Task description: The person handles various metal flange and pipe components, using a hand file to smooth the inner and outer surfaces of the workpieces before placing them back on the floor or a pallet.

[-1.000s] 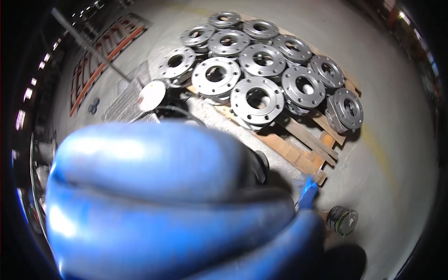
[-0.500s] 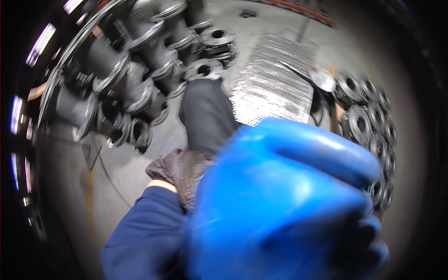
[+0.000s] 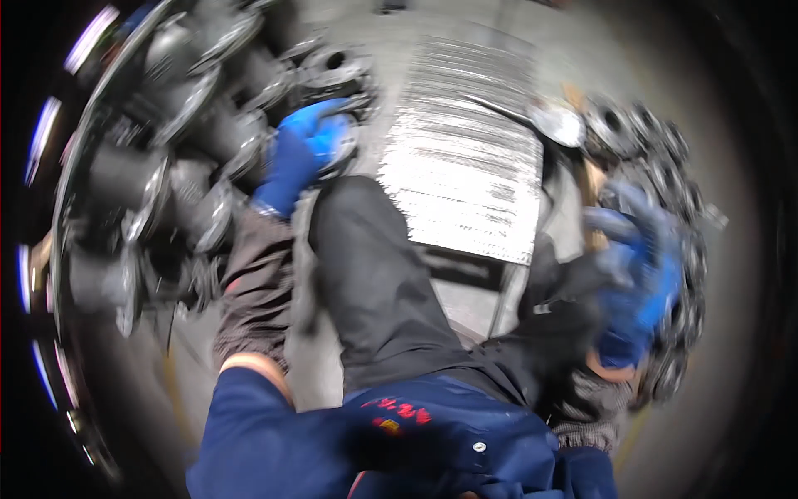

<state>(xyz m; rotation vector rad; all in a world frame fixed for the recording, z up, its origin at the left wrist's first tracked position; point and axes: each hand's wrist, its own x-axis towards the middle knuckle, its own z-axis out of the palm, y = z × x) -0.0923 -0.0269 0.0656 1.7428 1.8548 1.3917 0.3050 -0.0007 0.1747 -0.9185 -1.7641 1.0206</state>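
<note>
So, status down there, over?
Left hand at a metal ring, grip unclear. Right hand blurred, beside more metal rings. Silvery panel between the hands.

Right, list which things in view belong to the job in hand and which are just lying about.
At the hands:
Left hand, at a metal flange; grip unclear
Right hand, blurred, near the grey flanged rings

Apparently just lying about:
Silver ribbed sheet
Pale round disc
Flanged pipes at left
</note>
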